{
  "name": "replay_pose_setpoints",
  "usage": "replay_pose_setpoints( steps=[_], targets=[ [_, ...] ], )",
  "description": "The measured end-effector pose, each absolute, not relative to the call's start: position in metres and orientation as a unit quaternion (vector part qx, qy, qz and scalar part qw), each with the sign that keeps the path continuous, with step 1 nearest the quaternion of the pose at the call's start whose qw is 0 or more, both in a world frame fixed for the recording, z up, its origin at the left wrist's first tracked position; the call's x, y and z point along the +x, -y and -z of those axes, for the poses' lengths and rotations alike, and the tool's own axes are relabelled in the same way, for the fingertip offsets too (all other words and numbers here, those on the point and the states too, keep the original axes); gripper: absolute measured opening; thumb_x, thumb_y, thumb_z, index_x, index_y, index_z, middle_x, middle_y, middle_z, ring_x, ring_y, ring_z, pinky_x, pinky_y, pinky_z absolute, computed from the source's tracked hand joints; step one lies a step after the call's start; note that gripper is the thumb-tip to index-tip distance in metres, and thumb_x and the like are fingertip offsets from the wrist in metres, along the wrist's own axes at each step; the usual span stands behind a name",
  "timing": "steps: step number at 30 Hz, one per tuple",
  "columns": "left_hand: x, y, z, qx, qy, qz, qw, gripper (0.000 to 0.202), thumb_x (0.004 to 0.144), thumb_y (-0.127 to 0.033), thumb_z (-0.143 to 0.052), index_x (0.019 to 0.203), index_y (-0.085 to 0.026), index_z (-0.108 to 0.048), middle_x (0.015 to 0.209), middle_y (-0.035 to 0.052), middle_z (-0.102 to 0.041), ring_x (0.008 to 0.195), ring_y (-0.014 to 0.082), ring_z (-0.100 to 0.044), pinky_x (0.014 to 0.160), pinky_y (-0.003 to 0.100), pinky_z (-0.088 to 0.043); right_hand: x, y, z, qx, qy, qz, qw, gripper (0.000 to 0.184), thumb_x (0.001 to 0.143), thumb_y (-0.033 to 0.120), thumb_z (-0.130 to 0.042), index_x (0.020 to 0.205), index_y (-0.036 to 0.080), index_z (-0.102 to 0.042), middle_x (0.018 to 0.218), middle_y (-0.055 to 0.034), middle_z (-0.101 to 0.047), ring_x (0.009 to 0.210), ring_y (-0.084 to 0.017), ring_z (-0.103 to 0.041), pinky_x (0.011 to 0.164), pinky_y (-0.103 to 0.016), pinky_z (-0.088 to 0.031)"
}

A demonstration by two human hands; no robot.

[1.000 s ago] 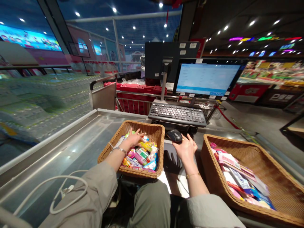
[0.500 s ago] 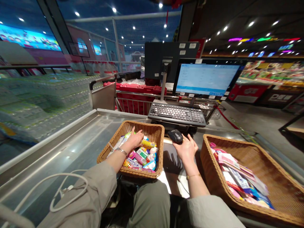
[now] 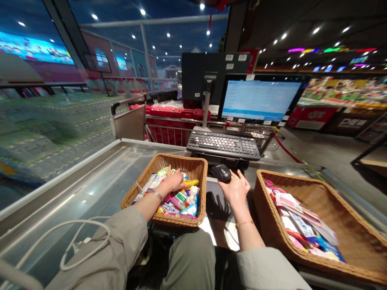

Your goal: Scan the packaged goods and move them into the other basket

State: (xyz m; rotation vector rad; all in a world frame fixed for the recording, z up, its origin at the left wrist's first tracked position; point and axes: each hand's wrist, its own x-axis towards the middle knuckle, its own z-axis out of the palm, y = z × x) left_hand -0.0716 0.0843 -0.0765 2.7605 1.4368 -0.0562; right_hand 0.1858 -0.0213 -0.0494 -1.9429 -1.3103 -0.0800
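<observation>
Wicker basket, labels unreadable

The left basket is tan woven wicker, filled with packets in pink, yellow, green and blue. The right basket has the same weave and holds pink, white and blue packs. The mouse is black, the keyboard dark grey, the table brushed silver, and the sleeves olive-grey.
</observation>
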Motion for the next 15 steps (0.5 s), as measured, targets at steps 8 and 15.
replay_pose_setpoints(
  steps=[8,15],
  targets=[
    [-0.056,-0.081,0.084,0.891,-0.453,0.018,-0.027,0.017,0.090,-0.036,-0.064,0.098,-0.027,-0.076,0.145,0.0076,-0.058,0.145,0.0378,-0.037,0.114,0.074,0.007,0.186,0.023,0.046,-0.762,0.514,0.011,0.393,0.033,0.074,0.040,-0.064,0.099,0.021,-0.074,0.126,-0.0081,-0.070,0.135,-0.031,-0.041,0.109,-0.048,-0.021],
    [-0.053,-0.080,0.084,0.884,-0.466,0.001,-0.042,0.014,0.086,-0.031,-0.069,0.097,-0.025,-0.074,0.141,0.0086,-0.061,0.142,0.0387,-0.041,0.112,0.077,0.005,0.187,0.025,0.045,-0.756,0.522,0.015,0.394,0.031,0.075,0.039,-0.062,0.096,0.020,-0.074,0.126,-0.0092,-0.069,0.135,-0.032,-0.041,0.109,-0.050,-0.021]
  ],
)
